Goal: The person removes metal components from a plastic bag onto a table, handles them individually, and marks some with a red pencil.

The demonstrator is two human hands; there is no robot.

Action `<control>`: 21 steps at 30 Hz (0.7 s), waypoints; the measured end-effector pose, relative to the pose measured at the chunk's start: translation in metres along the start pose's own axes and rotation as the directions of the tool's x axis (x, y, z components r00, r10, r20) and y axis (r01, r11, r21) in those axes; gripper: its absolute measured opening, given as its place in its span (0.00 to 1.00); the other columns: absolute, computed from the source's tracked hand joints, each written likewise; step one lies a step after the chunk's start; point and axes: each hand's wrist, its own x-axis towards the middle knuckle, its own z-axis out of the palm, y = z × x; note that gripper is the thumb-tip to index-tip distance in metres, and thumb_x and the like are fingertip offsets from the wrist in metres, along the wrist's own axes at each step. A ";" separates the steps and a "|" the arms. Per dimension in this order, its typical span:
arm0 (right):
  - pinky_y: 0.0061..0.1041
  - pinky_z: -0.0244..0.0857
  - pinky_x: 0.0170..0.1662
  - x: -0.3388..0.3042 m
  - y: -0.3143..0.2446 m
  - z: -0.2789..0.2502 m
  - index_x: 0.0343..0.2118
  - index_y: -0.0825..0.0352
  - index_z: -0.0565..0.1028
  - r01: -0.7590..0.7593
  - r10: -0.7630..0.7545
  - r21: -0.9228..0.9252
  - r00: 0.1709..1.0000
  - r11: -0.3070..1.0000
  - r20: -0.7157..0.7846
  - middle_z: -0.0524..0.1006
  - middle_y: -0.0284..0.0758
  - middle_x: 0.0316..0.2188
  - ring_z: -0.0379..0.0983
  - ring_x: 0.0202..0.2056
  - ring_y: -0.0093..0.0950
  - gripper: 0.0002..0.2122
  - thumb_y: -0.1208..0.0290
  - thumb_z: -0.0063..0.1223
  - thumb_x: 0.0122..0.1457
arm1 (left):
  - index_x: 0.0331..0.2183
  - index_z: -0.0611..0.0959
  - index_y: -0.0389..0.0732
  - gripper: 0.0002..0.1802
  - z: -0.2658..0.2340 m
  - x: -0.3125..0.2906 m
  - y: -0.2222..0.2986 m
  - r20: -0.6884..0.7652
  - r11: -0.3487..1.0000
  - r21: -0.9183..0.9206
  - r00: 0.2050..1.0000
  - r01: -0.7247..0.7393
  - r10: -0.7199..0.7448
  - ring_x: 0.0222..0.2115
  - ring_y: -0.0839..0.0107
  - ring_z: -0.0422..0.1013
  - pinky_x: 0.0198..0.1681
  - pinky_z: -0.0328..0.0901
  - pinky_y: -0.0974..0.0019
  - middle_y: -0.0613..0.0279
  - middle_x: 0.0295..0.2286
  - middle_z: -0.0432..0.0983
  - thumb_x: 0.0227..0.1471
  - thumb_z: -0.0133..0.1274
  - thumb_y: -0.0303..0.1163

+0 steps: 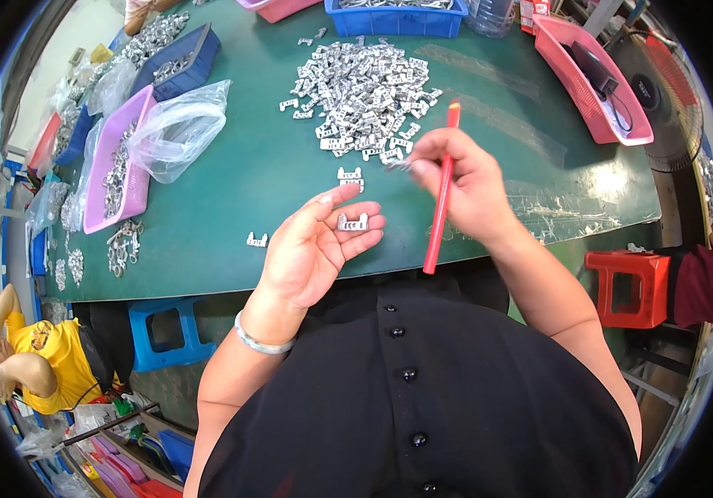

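Observation:
My left hand (pixel 307 253) is palm up over the table's near edge, with a small U-shaped metal bracket (pixel 353 222) resting on its fingers. My right hand (pixel 466 184) is closed around a red pencil (pixel 439 212), which slants up between the fingers. At the thumb and fingertip of that hand is another small metal piece (pixel 398 165), slightly blurred. Beyond both hands lies a large heap of similar silver brackets (pixel 365 91). Two loose brackets (pixel 351 178) lie just past my left fingertips. One more bracket (pixel 257 240) sits to the left of that hand.
The green table (pixel 232 183) carries a blue bin (pixel 398 21) at the back, a pink basket (pixel 576 91) at right, and a pink basket (pixel 95 203) with metal parts and a clear bag (pixel 178 133) at left. A person in yellow (pixel 53 357) is at lower left.

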 end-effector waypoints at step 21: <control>0.19 0.63 0.31 -0.020 -0.027 0.010 0.26 0.68 0.68 -0.088 0.096 -0.053 0.976 0.995 0.194 0.71 0.32 0.22 0.69 0.26 0.22 0.06 0.81 0.53 0.45 | 0.51 0.57 0.32 0.26 0.003 -0.009 0.002 0.121 0.995 0.012 0.988 -0.095 0.093 0.48 0.55 0.60 0.52 0.54 0.56 0.42 0.47 0.59 0.50 0.38 0.27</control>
